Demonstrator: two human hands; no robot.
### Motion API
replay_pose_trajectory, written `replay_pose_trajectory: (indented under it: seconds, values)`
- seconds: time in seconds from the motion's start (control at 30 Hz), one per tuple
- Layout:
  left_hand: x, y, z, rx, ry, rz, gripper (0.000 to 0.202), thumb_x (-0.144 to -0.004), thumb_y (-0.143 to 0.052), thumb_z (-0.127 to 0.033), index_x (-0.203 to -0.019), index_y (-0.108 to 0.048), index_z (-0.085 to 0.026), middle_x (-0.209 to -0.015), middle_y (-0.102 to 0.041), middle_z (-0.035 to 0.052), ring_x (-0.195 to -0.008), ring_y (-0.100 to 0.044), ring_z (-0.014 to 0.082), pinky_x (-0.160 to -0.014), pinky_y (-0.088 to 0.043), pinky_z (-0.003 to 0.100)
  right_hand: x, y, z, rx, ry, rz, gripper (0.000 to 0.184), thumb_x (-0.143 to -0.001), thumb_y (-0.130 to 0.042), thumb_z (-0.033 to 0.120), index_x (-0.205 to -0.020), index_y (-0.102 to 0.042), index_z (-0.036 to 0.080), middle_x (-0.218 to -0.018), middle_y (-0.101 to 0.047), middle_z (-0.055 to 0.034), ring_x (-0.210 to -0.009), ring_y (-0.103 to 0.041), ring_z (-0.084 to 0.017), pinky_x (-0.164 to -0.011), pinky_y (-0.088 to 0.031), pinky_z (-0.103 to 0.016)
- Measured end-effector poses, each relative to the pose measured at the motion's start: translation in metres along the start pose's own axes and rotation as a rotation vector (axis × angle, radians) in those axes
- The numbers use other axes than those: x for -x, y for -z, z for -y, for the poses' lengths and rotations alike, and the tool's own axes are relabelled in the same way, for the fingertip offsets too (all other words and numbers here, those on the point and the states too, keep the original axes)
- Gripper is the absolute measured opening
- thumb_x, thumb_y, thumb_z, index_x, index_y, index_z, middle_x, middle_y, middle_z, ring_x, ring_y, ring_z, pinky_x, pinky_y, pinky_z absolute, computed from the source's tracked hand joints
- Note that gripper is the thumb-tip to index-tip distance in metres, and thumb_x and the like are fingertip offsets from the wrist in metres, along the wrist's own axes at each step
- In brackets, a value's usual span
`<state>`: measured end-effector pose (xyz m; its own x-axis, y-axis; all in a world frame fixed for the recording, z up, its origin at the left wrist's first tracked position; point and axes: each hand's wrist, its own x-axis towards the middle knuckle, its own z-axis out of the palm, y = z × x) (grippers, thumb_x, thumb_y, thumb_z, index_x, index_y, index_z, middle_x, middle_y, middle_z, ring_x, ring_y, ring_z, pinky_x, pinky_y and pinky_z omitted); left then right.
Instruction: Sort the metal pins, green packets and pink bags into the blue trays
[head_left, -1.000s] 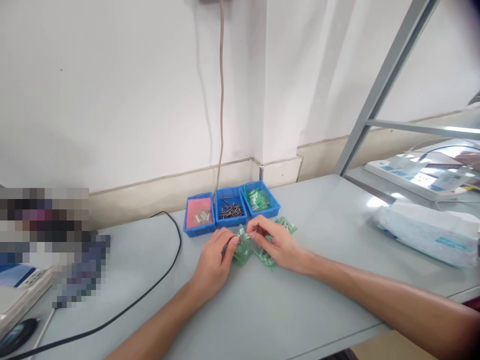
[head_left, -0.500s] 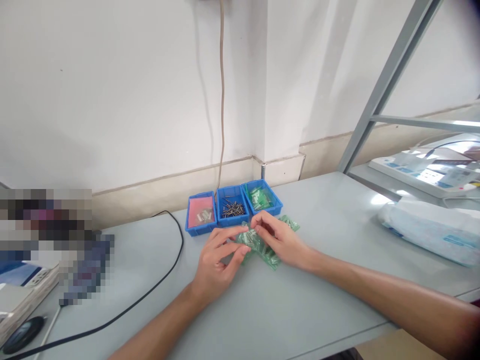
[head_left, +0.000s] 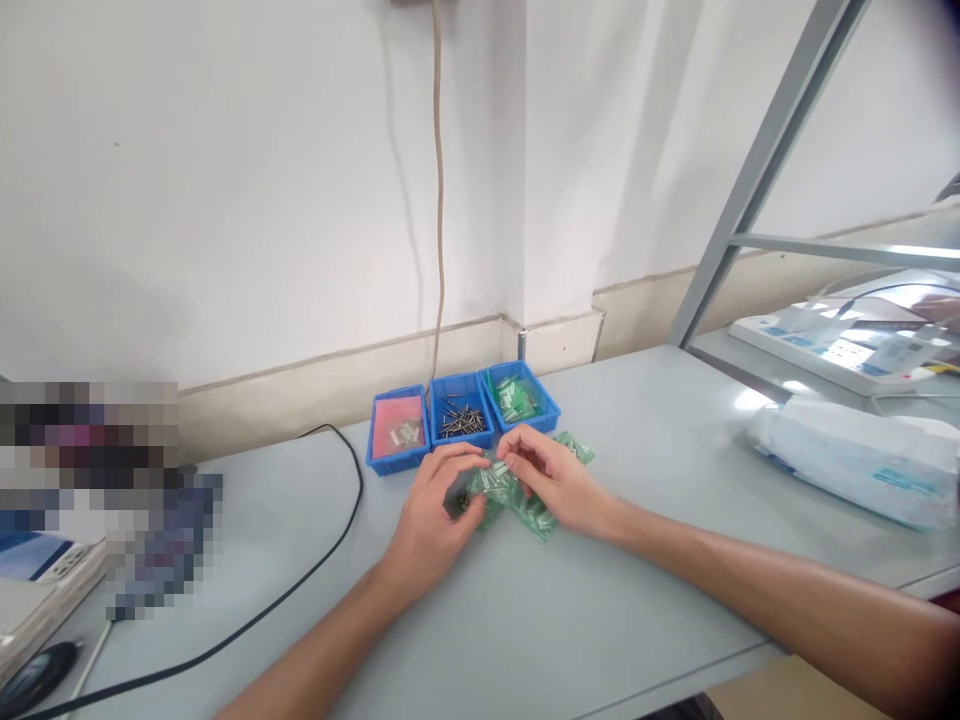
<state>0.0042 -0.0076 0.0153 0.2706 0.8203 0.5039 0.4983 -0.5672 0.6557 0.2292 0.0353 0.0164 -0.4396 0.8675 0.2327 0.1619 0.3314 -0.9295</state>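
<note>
Clear green plastic bags with many small silvery, pin-like parts inside lie on the table between my hands. My left hand curves at their left side, thumb and fingers apart, its tips at the edge of the plastic. Over the bags, my right hand has thumb and forefinger pressed together. Whatever is in that pinch is too small to make out. Just behind stand three blue bins: a left bin with pink lining and pale pieces, a middle bin with dark metal pins, and a right bin with green plastic and silvery parts.
A black cable curves across the grey table on the left, near a black mouse. To the right lies a white-and-blue soft pack. A metal frame post rises behind it, by a white power strip.
My left thumb and fingers have moved in to the bag's left edge. My right hand stays pinched over the bags, nearly in place. The whole view has shifted slightly.
</note>
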Motion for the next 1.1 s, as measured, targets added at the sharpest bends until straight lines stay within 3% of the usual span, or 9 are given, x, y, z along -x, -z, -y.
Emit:
replay_pose_trajectory:
  seconds: [0.1,0.2,0.27,0.47,0.63,0.77,0.87,0.97,1.1]
  values:
    - [-0.0002,-0.001,0.0026,0.002,0.049,0.006,0.015,-0.106,-0.063,-0.027,-0.117,-0.073,-0.026,-0.12,-0.073,0.0079,-0.114,-0.065,0.0262,-0.102,-0.052,0.043,0.0023,0.0005,0.0028,0.061,0.008,0.005,0.028,-0.112,-0.049,0.049,-0.105,-0.062,0.025,-0.091,-0.061,0.0008,-0.068,-0.054,-0.014,-0.062,-0.047,-0.027]
    - [0.0005,-0.0017,0.005,0.016,0.147,0.005,0.019,-0.111,-0.057,-0.035,-0.111,-0.072,-0.024,-0.104,-0.074,0.0049,-0.094,-0.065,0.0219,-0.085,-0.052,0.036,0.0042,0.0012,0.0062,0.166,0.038,0.026,0.032,-0.115,-0.042,0.048,-0.109,-0.064,0.026,-0.088,-0.063,0.0001,-0.071,-0.056,-0.016,-0.065,-0.048,-0.029]
    - [0.0014,-0.0025,0.0067,0.03,0.197,-0.019,0.02,-0.111,-0.056,-0.037,-0.114,-0.07,-0.024,-0.101,-0.073,0.0039,-0.089,-0.064,0.0204,-0.083,-0.051,0.034,0.0046,0.0014,0.0065,0.23,0.079,0.037,0.03,-0.114,-0.045,0.048,-0.111,-0.065,0.026,-0.089,-0.066,-0.0011,-0.077,-0.058,-0.018,-0.07,-0.049,-0.031]
    - [0.0063,-0.0055,0.0074,0.109,0.243,-0.041,0.026,-0.11,-0.057,-0.04,-0.132,-0.058,-0.025,-0.095,-0.07,0.0019,-0.091,-0.066,0.0204,-0.079,-0.052,0.031,0.0042,0.0001,0.0019,0.239,0.063,0.01,0.016,-0.107,-0.06,0.042,-0.11,-0.059,0.026,-0.084,-0.064,0.0014,-0.073,-0.058,-0.018,-0.066,-0.046,-0.03]
    - [0.0077,-0.0023,0.0017,0.086,0.15,-0.017,0.023,-0.114,-0.043,-0.029,-0.128,-0.061,-0.024,-0.116,-0.071,0.008,-0.098,-0.067,0.0213,-0.088,-0.054,0.036,0.0022,0.0001,0.0059,0.11,0.099,-0.017,0.014,-0.106,-0.061,0.037,-0.115,-0.055,0.027,-0.09,-0.062,0.0015,-0.074,-0.056,-0.016,-0.068,-0.048,-0.03]
    - [0.0045,-0.0012,0.0019,0.008,0.07,0.002,0.035,-0.107,-0.048,-0.017,-0.138,-0.061,-0.027,-0.127,-0.068,0.0096,-0.106,-0.065,0.0239,-0.093,-0.054,0.039,0.003,0.0005,0.0072,0.157,0.088,0.005,0.016,-0.109,-0.052,0.036,-0.105,-0.064,0.026,-0.09,-0.065,-0.0011,-0.075,-0.055,-0.017,-0.065,-0.046,-0.03]
    - [0.002,-0.0017,0.0039,-0.002,0.072,-0.013,0.032,-0.102,-0.055,-0.015,-0.13,-0.066,-0.026,-0.126,-0.068,0.0096,-0.109,-0.063,0.0252,-0.09,-0.053,0.038,0.0053,0.0012,0.0065,0.16,0.074,0.022,0.021,-0.111,-0.046,0.034,-0.109,-0.066,0.026,-0.09,-0.066,-0.0013,-0.073,-0.055,-0.017,-0.064,-0.047,-0.03]
    - [0.0004,-0.0011,0.0034,0.0,0.086,-0.021,0.015,-0.107,-0.058,-0.025,-0.115,-0.07,-0.024,-0.112,-0.07,0.0076,-0.101,-0.062,0.0237,-0.086,-0.051,0.036,0.0063,0.0028,0.0067,0.177,0.065,0.036,0.026,-0.113,-0.041,0.033,-0.115,-0.066,0.027,-0.086,-0.066,-0.0001,-0.07,-0.056,-0.017,-0.065,-0.048,-0.03]
    - [-0.0001,0.0002,0.0007,-0.025,0.136,-0.002,0.021,-0.112,-0.054,-0.034,-0.101,-0.069,-0.023,-0.094,-0.066,0.0033,-0.087,-0.058,0.021,-0.078,-0.046,0.032,0.0051,0.0039,0.0064,0.248,0.125,0.024,0.032,-0.117,-0.037,0.038,-0.115,-0.068,0.027,-0.096,-0.073,-0.0026,-0.085,-0.065,-0.02,-0.081,-0.052,-0.034]
